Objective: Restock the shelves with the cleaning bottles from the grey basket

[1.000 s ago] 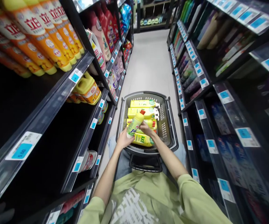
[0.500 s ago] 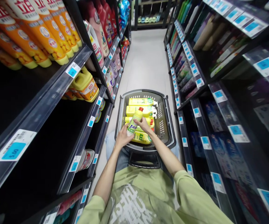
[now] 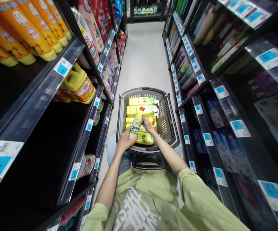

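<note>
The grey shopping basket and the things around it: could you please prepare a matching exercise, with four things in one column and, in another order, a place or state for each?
Things:
1. Yellow-and-green plastic bottle with a red cap
2. Grey plastic basket with a black handle
3. Tall orange plastic bottles with yellow bases
4. Yellow plastic bottles with white pumps

Places or states:
A. Standing on the black shelf at upper left
B. Lying on their sides, inside something
C. Open on top, with slotted sides
D. Tilted, its lower part in the person's left hand

Right pairs: 1-D, 2-C, 3-A, 4-B.
</note>
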`<state>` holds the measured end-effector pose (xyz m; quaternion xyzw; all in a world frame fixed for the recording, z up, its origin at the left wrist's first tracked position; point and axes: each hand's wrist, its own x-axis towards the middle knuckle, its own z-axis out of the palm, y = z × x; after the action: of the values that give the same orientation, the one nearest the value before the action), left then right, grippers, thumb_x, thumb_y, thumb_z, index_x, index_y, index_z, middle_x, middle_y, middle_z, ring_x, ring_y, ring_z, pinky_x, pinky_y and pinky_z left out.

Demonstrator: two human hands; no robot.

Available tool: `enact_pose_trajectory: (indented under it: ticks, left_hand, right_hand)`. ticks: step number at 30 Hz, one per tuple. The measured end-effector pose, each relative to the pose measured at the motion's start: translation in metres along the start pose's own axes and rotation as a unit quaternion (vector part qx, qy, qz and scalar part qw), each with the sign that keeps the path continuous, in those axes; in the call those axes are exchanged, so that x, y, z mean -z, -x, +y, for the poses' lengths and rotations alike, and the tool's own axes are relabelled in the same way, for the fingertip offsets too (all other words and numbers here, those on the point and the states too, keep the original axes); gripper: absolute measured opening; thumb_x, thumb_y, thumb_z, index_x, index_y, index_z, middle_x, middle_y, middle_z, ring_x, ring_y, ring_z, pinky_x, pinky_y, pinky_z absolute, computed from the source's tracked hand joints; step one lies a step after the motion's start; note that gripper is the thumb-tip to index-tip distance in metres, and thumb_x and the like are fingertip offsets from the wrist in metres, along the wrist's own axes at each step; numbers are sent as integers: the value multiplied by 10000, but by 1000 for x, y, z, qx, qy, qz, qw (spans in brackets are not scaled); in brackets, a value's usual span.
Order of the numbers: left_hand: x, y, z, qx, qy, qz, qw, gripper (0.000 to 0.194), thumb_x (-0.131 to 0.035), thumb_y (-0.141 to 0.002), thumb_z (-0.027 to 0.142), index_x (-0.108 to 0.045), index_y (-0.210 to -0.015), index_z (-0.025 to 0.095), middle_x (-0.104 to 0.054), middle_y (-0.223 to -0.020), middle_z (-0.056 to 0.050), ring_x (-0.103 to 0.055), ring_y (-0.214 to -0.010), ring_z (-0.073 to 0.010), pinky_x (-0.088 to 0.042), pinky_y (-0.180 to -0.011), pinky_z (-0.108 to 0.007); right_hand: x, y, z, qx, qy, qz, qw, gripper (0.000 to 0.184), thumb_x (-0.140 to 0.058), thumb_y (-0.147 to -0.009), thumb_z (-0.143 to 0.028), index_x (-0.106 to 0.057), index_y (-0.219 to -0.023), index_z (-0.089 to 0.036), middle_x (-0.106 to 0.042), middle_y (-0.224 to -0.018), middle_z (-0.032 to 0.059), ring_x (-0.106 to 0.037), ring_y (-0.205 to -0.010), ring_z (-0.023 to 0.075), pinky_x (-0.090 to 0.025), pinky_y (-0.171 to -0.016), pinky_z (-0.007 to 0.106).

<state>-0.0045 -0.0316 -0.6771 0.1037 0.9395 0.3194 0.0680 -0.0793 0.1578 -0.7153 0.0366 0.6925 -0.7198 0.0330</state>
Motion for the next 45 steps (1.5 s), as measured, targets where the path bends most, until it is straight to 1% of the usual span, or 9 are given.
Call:
enact_pose_trajectory:
  ticks: [8,11,15,19,22,27,29,38,45]
  left_hand:
    - [0,-2,0,-7,-10,3,1000,765,-757,-879,396,-473,-1556,179,-739,-1264,-121,-734,-1110,-315,-575,-905,-341]
    - [1,-2,1,-10,-19,-5,1000,812,-738,-894,386,-398,-1604,184,-747,-1241,-120,-738,-1090,-317,-569,-880,-338]
    - [3,-1,4,-19,-18,-21,999,874,-709,-909,375,-283,-1661,245,-741,-1269,-96,-740,-1080,-317,-555,-835,-326]
    - [5,-1,5,-16,-11,-29,999,883,-708,-900,369,-273,-1663,275,-736,-1285,-84,-737,-1082,-309,-543,-828,-314]
    - [5,-2,1,-14,16,-30,999,863,-712,-892,366,-307,-1646,253,-751,-1235,-96,-742,-1054,-305,-543,-826,-316]
    - [5,-3,-4,-13,67,-20,997,864,-698,-897,351,-279,-1645,247,-765,-1163,-82,-752,-971,-271,-546,-801,-306]
    - [5,-2,-4,-13,69,-16,997,860,-704,-891,348,-289,-1639,255,-765,-1159,-76,-754,-966,-267,-550,-807,-307]
    - [4,0,-1,-27,37,-17,999,841,-728,-901,367,-311,-1626,273,-731,-1301,-87,-733,-1124,-294,-562,-888,-329]
    - [4,0,0,-16,6,-22,1000,839,-712,-922,402,-293,-1636,263,-753,-1244,-86,-742,-1092,-297,-562,-860,-321]
  right_hand:
    - [1,-1,-6,11,3,21,1000,721,-502,-768,-953,-451,-749,-234,-441,-686,-17,-443,-606,139,-413,-555,286]
    - [2,-4,-7,16,3,20,1000,715,-569,-735,-942,-475,-761,-234,-463,-674,-18,-468,-593,143,-417,-526,284]
    - [5,-5,-8,24,1,23,999,677,-650,-726,-890,-524,-831,-233,-504,-677,-19,-478,-579,144,-433,-509,282]
    - [6,-4,-8,26,-10,23,999,636,-670,-749,-845,-542,-862,-233,-521,-675,-22,-482,-566,141,-430,-499,273]
    - [6,-4,-7,22,-20,4,1000,606,-644,-786,-820,-590,-899,-227,-602,-727,4,-547,-612,157,-451,-521,269]
    - [8,-2,-8,-1,-97,-108,989,508,-659,-851,-679,-642,-1097,-235,-744,-943,55,-696,-832,218,-551,-656,301]
    - [8,-1,-9,-7,-122,-125,985,482,-707,-851,-613,-634,-1141,-235,-762,-1005,65,-717,-897,231,-568,-703,313]
    - [5,4,-18,-15,-93,-82,992,506,-762,-790,-645,-656,-1029,-212,-767,-930,80,-731,-889,255,-551,-661,310]
    - [4,6,-22,-23,-87,-73,993,536,-769,-777,-674,-642,-1022,-214,-760,-961,80,-720,-862,230,-569,-730,326]
